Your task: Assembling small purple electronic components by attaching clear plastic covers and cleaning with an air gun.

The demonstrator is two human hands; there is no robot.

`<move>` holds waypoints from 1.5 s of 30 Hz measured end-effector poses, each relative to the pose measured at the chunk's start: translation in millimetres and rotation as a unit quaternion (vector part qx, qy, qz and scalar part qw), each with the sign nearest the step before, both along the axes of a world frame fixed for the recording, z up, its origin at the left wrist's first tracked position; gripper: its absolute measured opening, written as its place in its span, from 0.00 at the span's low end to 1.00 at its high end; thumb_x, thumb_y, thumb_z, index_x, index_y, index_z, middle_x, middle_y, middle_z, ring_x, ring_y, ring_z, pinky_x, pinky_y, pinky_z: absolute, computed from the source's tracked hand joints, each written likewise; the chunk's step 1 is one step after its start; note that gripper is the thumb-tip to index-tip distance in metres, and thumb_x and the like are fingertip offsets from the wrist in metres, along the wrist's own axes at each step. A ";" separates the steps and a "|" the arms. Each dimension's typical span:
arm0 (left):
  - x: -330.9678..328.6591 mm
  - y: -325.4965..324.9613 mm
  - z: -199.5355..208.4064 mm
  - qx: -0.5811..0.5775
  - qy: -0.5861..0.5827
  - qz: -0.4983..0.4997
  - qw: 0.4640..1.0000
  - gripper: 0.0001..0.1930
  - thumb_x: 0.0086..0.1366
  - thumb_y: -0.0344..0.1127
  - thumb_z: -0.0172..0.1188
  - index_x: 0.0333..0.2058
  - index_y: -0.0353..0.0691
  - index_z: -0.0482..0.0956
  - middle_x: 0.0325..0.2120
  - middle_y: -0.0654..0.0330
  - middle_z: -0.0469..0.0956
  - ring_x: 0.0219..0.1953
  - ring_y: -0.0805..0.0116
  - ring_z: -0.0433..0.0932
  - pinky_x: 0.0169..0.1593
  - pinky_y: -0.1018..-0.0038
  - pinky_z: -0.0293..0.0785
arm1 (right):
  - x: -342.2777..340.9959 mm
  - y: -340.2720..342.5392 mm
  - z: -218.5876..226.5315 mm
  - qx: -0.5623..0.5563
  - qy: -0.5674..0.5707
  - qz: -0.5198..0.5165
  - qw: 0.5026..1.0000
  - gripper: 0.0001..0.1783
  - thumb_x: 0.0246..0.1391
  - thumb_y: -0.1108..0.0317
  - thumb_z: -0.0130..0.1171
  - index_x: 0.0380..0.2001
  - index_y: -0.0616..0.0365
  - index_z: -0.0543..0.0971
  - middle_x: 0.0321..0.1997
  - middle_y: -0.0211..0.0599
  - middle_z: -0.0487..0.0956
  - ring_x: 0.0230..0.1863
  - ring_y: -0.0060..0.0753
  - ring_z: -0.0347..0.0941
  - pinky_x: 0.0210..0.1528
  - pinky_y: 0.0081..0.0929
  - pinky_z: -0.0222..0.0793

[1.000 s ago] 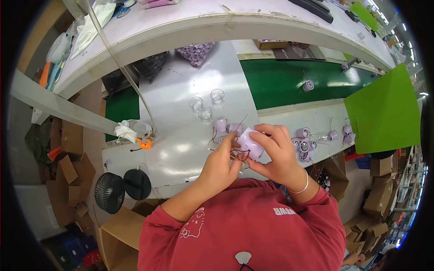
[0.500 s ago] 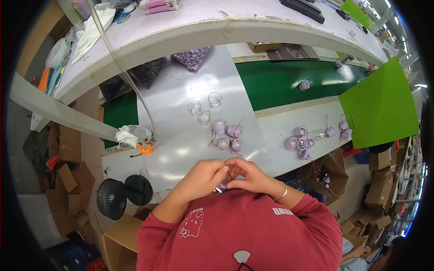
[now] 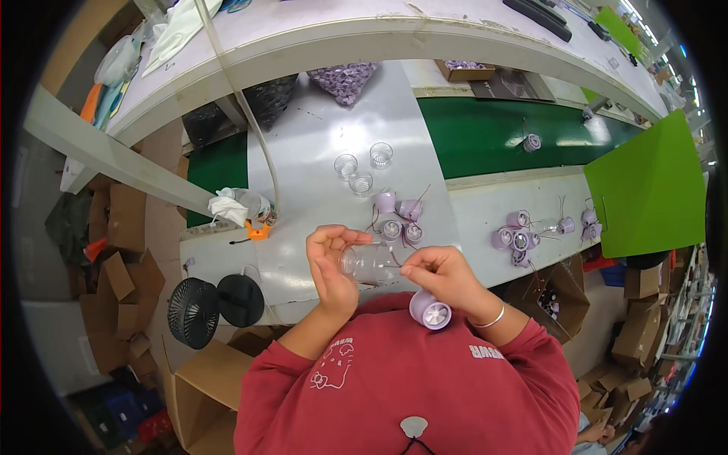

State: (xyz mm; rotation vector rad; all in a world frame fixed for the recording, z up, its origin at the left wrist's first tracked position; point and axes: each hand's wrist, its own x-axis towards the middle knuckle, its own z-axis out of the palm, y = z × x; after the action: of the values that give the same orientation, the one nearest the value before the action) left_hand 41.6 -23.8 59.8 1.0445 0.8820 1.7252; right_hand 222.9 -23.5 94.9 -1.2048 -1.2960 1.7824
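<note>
My left hand (image 3: 331, 269) is wrapped round a transparent plastic cup (image 3: 369, 263), which lies on its side above the table's near edge. To its right, the thumb and forefinger of my right hand (image 3: 449, 277) pinch thin dark wires at the cup's end. Below those fingers hangs a lilac fan unit (image 3: 431, 309), its white blades facing me. Beyond my hands, several similar lilac units (image 3: 391, 230) stand grouped on the grey table with their wires loose. Three transparent cups (image 3: 361, 183) sit farther back.
More lilac units (image 3: 519, 240) cluster at the right, near a green panel (image 3: 644, 189). A green conveyor belt (image 3: 485, 136) runs behind. Overhead crosses a shelf edge (image 3: 341, 49). A black fan cage (image 3: 192, 312) and cardboard boxes (image 3: 205, 394) are at the left; another person's hand (image 3: 599, 432) shows lower right.
My hands have moved apart from their close clasp. The cup, mostly covered before, now shows in my left hand, and the lilac fan unit has come into sight below my right.
</note>
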 end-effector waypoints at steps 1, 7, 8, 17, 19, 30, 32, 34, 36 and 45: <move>3.3 -1.0 1.1 0.041 0.047 0.028 0.998 0.30 0.68 0.60 0.34 0.45 0.34 0.62 0.36 0.53 0.68 0.37 0.59 0.74 0.44 0.64 0.71 | -4.1 -0.2 -0.3 0.001 0.000 0.001 1.000 0.05 0.53 0.73 0.58 0.26 0.65 0.78 0.17 0.19 0.70 0.19 0.07 0.60 0.20 0.12 0.54; 7.9 -5.2 2.7 0.111 0.102 0.058 0.987 0.30 0.67 0.60 0.34 0.47 0.34 0.60 0.38 0.53 0.65 0.37 0.59 0.73 0.45 0.63 0.70 | -8.2 5.0 9.9 0.123 -0.068 0.088 0.986 0.05 0.53 0.74 0.57 0.26 0.65 0.78 0.16 0.18 0.70 0.19 0.08 0.59 0.19 0.14 0.53; 7.9 -6.6 2.8 0.111 0.102 0.060 0.987 0.30 0.67 0.60 0.34 0.47 0.34 0.60 0.38 0.53 0.65 0.37 0.59 0.73 0.45 0.63 0.70 | -7.8 5.9 13.1 0.162 -0.063 0.089 0.981 0.04 0.53 0.74 0.57 0.27 0.64 0.78 0.16 0.18 0.69 0.19 0.08 0.59 0.19 0.14 0.53; 9.1 -13.2 1.7 0.106 0.061 0.023 0.992 0.21 0.68 0.48 0.40 0.46 0.34 0.60 0.38 0.52 0.64 0.40 0.57 0.71 0.46 0.62 0.68 | -10.5 6.3 6.6 -0.063 0.081 0.058 0.993 0.06 0.55 0.70 0.57 0.31 0.62 0.79 0.19 0.20 0.72 0.18 0.07 0.58 0.18 0.12 0.51; 6.3 -12.7 -1.5 0.130 0.075 -0.042 0.988 0.19 0.64 0.40 0.44 0.49 0.34 0.58 0.39 0.52 0.65 0.44 0.56 0.70 0.50 0.62 0.66 | -13.0 6.7 10.9 -0.100 0.082 0.114 0.985 0.07 0.56 0.68 0.56 0.32 0.61 0.79 0.17 0.21 0.71 0.17 0.08 0.58 0.18 0.12 0.52; -8.2 -10.7 7.5 0.058 0.198 -0.161 0.965 0.10 0.66 0.30 0.49 0.40 0.31 0.76 0.41 0.50 0.74 0.46 0.62 0.73 0.49 0.71 0.70 | -6.1 0.1 0.9 0.019 0.100 0.025 0.994 0.07 0.55 0.72 0.57 0.34 0.64 0.79 0.27 0.32 0.76 0.25 0.19 0.71 0.28 0.16 0.66; -0.6 -13.4 3.1 0.053 0.078 -0.038 0.995 0.11 0.68 0.32 0.47 0.35 0.31 0.76 0.38 0.50 0.76 0.44 0.62 0.74 0.50 0.70 0.69 | 3.7 5.1 -0.3 0.292 -0.013 -0.063 0.954 0.10 0.51 0.76 0.58 0.38 0.64 0.78 0.38 0.35 0.77 0.41 0.26 0.73 0.40 0.21 0.70; 0.4 -10.1 6.2 0.066 0.078 -0.011 0.995 0.13 0.69 0.35 0.46 0.31 0.32 0.74 0.38 0.50 0.76 0.44 0.62 0.74 0.49 0.69 0.70 | 11.9 8.0 -5.1 0.270 0.012 -0.089 0.959 0.18 0.50 0.77 0.59 0.46 0.63 0.75 0.48 0.39 0.73 0.52 0.30 0.68 0.46 0.25 0.69; 1.2 -7.6 7.2 0.112 0.047 -0.027 0.992 0.14 0.70 0.41 0.44 0.31 0.35 0.69 0.35 0.47 0.75 0.41 0.58 0.74 0.48 0.64 0.70 | 14.4 8.4 -10.7 0.048 0.147 0.007 0.988 0.27 0.51 0.68 0.61 0.54 0.63 0.68 0.56 0.42 0.67 0.57 0.34 0.64 0.53 0.31 0.65; 8.9 -9.9 11.1 0.109 0.123 0.049 0.985 0.19 0.71 0.48 0.38 0.33 0.36 0.65 0.33 0.47 0.76 0.33 0.62 0.71 0.42 0.67 0.66 | 10.2 6.7 -0.1 0.176 -0.010 0.063 0.982 0.19 0.44 0.68 0.65 0.38 0.61 0.69 0.37 0.35 0.72 0.39 0.25 0.68 0.44 0.23 0.63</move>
State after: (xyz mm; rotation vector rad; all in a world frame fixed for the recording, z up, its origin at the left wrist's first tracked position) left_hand 50.4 -33.6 70.9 1.4044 0.9244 1.8314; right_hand 233.1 -16.8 94.8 -0.9625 -1.6484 1.5401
